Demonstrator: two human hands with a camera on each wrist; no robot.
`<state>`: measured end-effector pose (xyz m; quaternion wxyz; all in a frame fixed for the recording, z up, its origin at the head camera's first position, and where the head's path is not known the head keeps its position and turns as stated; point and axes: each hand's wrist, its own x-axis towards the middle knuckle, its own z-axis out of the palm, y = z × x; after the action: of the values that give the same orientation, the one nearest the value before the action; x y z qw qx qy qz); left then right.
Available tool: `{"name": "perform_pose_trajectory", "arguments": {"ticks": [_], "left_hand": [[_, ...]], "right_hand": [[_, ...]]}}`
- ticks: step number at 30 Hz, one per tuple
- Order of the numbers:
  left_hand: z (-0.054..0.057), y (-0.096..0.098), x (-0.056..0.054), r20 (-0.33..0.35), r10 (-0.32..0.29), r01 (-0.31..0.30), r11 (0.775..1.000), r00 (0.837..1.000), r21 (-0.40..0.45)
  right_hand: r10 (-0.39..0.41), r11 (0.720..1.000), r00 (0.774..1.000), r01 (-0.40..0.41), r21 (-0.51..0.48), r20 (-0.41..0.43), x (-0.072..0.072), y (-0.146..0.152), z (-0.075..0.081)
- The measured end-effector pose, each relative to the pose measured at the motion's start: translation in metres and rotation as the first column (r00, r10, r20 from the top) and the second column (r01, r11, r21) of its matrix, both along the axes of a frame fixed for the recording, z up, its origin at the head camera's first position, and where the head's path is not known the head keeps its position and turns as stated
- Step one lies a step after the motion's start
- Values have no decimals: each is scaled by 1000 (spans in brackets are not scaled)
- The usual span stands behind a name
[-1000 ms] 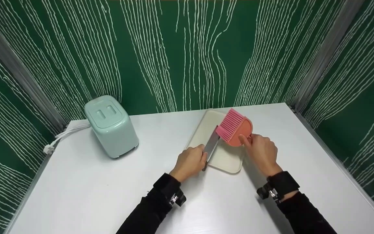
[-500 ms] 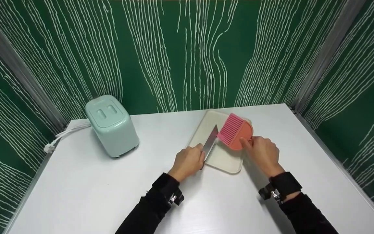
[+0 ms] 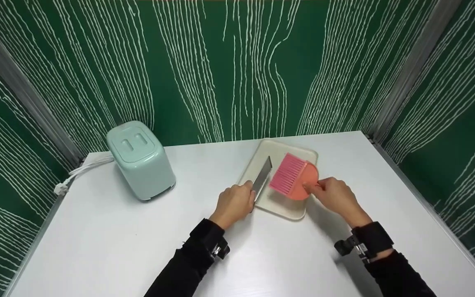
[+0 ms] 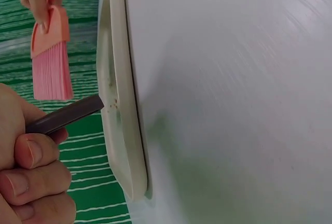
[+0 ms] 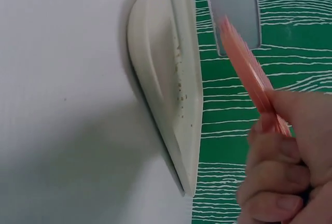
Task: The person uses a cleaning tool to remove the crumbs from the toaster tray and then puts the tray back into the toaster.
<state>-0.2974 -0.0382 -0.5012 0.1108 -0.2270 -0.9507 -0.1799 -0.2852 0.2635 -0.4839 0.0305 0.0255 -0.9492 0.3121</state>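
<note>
My left hand (image 3: 234,201) grips the dark end of a thin grey metal crumb tray (image 3: 262,178), tilted nearly on edge over a cream tray (image 3: 283,205). In the right wrist view the crumb tray (image 5: 233,11) shows as a flat rectangle with rounded corners and a low rim. My right hand (image 3: 338,197) pinches the orange handle of a wide brush (image 3: 289,175) with pink bristles. The bristles point left toward the crumb tray, with a gap between them in the head view. Small brown crumbs (image 5: 180,92) lie in the cream tray.
A mint-green toaster (image 3: 142,161) stands at the back left of the white table (image 3: 138,247). Its white cord and plug (image 3: 61,189) lie by the left edge. Green walls with white lines (image 3: 254,62) surround the table at the back and sides.
The brush has moved down toward me and its bristles have come away from the crumb tray. My left hand has shifted slightly left with the crumb tray, which stands more on edge.
</note>
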Motion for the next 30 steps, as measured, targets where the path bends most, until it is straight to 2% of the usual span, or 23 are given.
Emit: {"name": "perform_pose_trajectory", "arguments": {"ticks": [3,7,14,20,30], "left_hand": [[2,-1,-1,-4,5,-5,1000,1000,-5],[4,-2,-2,-19,7,-7,1000,1000,-14],[4,-2,-2,-46,1,-2,1000,999,-22],[3,0,-1,-67,-4,3,1000,998,-11],[3,2,0,-127,-20,16,999,992,-31]], "right_hand": [[77,996,991,-71,-53,113,4,-1,2],[177,983,962,-164,-80,206,8,-7,5],[295,955,924,-286,-74,242,10,-17,3],[336,941,910,-334,-49,244,9,-24,-1],[291,957,917,-284,-63,272,0,-22,-3]]}}
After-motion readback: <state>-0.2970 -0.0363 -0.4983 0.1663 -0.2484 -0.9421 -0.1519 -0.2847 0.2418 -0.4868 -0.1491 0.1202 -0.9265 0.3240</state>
